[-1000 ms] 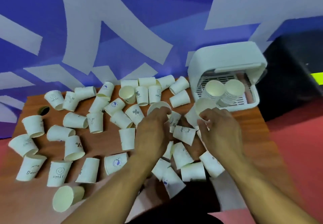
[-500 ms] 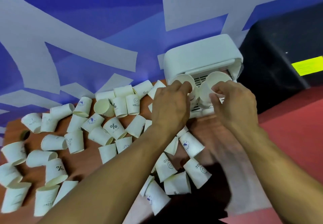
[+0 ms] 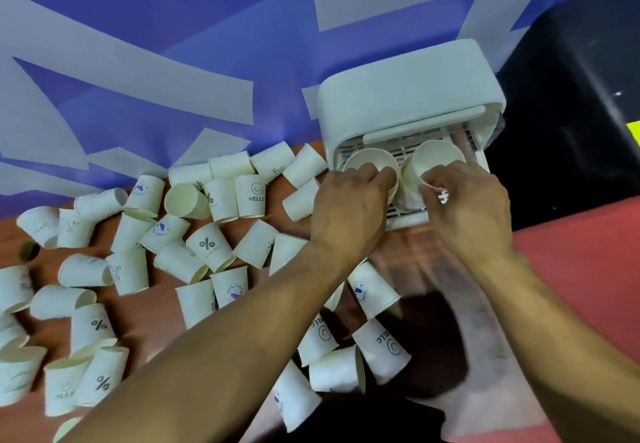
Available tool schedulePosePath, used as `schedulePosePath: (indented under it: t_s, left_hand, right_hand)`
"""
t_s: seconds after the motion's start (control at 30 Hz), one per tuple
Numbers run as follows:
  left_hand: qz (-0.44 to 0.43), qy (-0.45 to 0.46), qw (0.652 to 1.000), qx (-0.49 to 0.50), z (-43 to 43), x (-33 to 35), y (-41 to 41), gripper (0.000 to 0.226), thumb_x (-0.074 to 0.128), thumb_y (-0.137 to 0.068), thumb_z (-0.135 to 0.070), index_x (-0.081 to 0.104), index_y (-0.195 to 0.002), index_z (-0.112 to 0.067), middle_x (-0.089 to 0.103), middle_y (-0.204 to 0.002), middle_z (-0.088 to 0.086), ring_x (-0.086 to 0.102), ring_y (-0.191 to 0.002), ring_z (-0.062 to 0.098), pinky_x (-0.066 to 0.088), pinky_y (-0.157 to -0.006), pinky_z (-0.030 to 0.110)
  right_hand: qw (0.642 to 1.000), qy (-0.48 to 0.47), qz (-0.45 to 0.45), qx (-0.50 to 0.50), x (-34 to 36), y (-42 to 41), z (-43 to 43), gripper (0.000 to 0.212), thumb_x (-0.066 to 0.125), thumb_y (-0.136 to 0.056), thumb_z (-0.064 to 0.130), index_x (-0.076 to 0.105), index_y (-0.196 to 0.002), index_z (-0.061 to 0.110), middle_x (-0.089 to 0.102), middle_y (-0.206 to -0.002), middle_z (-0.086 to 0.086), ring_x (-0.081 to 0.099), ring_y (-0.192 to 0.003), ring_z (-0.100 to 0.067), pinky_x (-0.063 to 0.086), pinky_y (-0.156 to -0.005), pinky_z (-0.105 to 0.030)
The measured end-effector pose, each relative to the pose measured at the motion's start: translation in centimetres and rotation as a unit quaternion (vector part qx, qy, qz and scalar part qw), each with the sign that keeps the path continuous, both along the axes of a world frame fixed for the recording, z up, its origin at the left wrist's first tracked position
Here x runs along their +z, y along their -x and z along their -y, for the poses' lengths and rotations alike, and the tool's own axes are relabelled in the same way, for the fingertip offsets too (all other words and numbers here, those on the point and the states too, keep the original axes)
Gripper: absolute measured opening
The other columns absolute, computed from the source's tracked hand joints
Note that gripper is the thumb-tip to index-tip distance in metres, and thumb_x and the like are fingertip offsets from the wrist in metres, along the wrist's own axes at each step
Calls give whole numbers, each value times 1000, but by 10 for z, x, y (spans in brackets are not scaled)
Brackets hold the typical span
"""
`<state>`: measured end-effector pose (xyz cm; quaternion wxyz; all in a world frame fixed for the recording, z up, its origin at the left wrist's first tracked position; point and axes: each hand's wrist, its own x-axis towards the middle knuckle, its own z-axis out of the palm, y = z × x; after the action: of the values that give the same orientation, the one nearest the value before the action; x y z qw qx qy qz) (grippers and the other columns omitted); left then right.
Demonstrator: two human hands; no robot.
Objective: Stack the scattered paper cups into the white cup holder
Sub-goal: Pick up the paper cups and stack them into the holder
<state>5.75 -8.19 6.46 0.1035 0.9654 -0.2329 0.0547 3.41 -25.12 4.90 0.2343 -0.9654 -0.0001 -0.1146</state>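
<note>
Left grip [image 3: 349, 207] clamps the left paper cup [image 3: 370, 162], right grip [image 3: 467, 214] the right paper cup [image 3: 434, 158], both in the white cup holder [image 3: 408, 96] just ahead; likely light and crushable, so pinch gently near the rim.

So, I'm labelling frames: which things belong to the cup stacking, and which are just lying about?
Job: left hand, right hand, white cup holder, left cup stack, right cup stack, scattered paper cups.
Lying about: wooden table, blue-and-white wall, black box, red floor.
</note>
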Motion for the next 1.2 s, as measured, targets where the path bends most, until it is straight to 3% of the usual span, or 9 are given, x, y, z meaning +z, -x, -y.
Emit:
schedulePosePath:
  t_s: [0.13,0.3,0.57,0.77,0.93,1.07,1.2]
  left_hand:
    - [-11,30,999,-6,1,-14,-1,6,71,-80,-21,70,-86,-19,63,-70,2,58,-61,31,41,-58,33]
    - [-33,29,999,-3,2,-28,-5,6,66,-86,-24,71,-85,-20,63,-70,2,60,-65,30,38,-60,32]
    - [-64,34,997,9,3,-36,-11,9,63,-89,-21,69,-82,-18,63,-70,4,60,-66,31,34,-60,31]
    - [-91,71,993,26,-1,-39,-11,9,64,-91,-27,70,-92,-21,68,-81,4,63,-77,30,35,-66,31]
    - [-102,117,988,25,-5,-33,-9,24,65,-90,-29,67,-112,-18,69,-102,3,63,-96,27,48,-80,37]
    - [-56,152,987,13,-20,-26,2,28,70,-85,-27,68,-110,-16,67,-100,3,63,-94,27,50,-81,38]
    - [-40,185,981,45,-48,-20,20,28,71,-84,-30,68,-109,-18,67,-100,0,63,-90,23,51,-77,37]
  right_hand:
    - [1000,0,14,13,-11,-4,2,14,67,-85,21,70,-89,8,66,-77,-10,61,-74,-36,50,-66,-42]
    - [1000,-13,9,19,-19,-8,-3,24,59,-90,29,71,-88,9,65,-76,-9,59,-74,-36,50,-66,-45]
    - [999,15,-27,24,-39,-13,-15,31,51,-93,31,71,-81,10,61,-71,-7,57,-70,-32,44,-64,-36]
    - [999,27,-29,17,-46,-12,-18,33,50,-94,31,71,-79,9,61,-70,-8,56,-73,-32,43,-61,-35]
    - [999,25,-36,-2,-37,-10,-21,22,61,-89,25,71,-96,6,65,-91,-14,57,-92,-37,48,-71,-38]
    - [999,-21,24,-31,-19,3,-27,18,65,-86,19,70,-98,7,64,-99,-10,43,-113,-29,48,-75,-38]
    - [997,-65,39,-20,-8,25,-39,13,64,-86,18,69,-96,12,63,-96,-4,55,-97,-27,49,-71,-39]
